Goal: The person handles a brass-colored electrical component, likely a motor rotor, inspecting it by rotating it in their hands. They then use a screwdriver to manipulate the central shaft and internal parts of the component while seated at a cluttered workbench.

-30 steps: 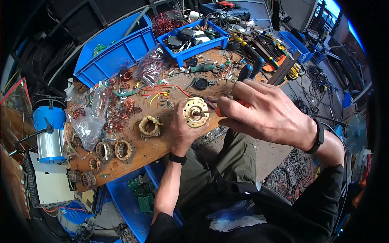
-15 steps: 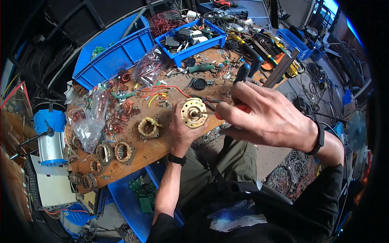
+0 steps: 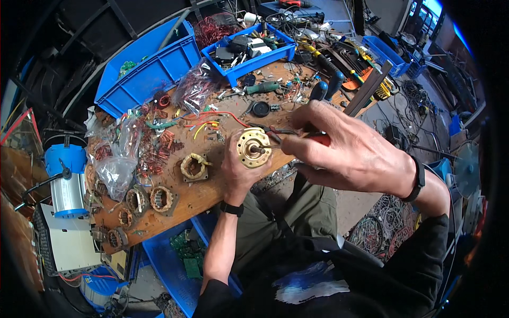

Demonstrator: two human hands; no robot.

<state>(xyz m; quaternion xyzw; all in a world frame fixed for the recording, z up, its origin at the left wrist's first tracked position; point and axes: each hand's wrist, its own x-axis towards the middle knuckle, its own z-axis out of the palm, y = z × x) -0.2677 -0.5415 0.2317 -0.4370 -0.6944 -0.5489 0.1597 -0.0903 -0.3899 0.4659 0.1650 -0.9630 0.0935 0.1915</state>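
Note:
My left hand (image 3: 238, 169) is closed around a round brass-coloured motor part (image 3: 251, 146) with a ring of holes and a shaft in its middle, holding it above the table's front edge. My right hand (image 3: 339, 148) grips a red-handled screwdriver (image 3: 319, 140), its thin blade reaching the part near the shaft; the handle is mostly hidden by my fingers. Left of my left hand lie several motor stators with wound coils (image 3: 193, 167). Behind my hands are red and yellow wires (image 3: 212, 124) and dark-handled tools partly covered by my right hand.
Blue bins (image 3: 143, 79) and a tool tray (image 3: 244, 69) stand along the back of the cluttered wooden table (image 3: 180, 206). A green-handled tool (image 3: 262, 88) lies behind. At left is a blue-and-silver lamp-like cylinder (image 3: 68, 180), below a bin of circuit boards (image 3: 164, 270), at right tangled cables (image 3: 382, 228).
My right hand's fingers have shifted on the screwdriver, the upper ones moving up and left. My left hand and the brass part stay nearly in place, with a slight leftward shift.

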